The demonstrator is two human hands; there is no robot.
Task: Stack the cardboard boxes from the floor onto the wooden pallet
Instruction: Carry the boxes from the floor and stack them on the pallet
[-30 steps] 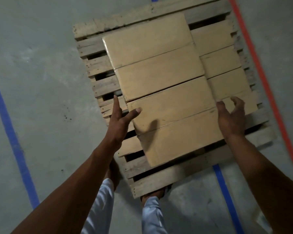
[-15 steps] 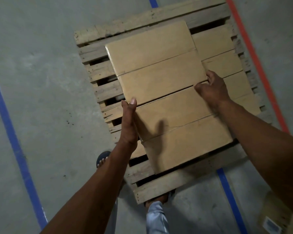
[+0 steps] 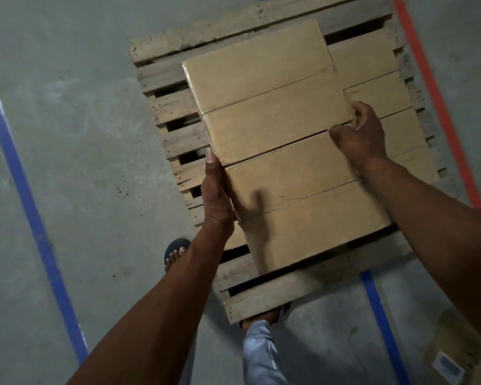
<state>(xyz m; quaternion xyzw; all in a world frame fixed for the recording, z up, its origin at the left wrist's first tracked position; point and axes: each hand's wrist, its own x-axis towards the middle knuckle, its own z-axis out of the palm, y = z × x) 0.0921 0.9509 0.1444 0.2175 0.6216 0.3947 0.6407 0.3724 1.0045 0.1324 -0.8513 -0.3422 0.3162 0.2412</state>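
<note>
A wooden pallet (image 3: pixel 178 43) lies on the concrete floor and carries flat cardboard boxes in two layers. The upper layer is a row of several boxes side by side; the lower layer (image 3: pixel 372 87) shows to the right of it. My left hand (image 3: pixel 214 195) presses flat against the left end of the third box from the far side (image 3: pixel 283 173). My right hand (image 3: pixel 361 134) curls over that box's right far corner, at the seam with the second box (image 3: pixel 275 120). The nearest box (image 3: pixel 311 232) sits untouched.
Another cardboard box with a white label (image 3: pixel 456 354) lies on the floor at the lower right. Blue tape lines (image 3: pixel 25 190) and a red tape line (image 3: pixel 439 107) run along the floor on both sides of the pallet. My feet (image 3: pixel 175 251) stand at the pallet's near edge.
Both hands left the nearest box and moved farther in. The left hand went flat against the third box's left end; the right hand closed on its right far corner.
</note>
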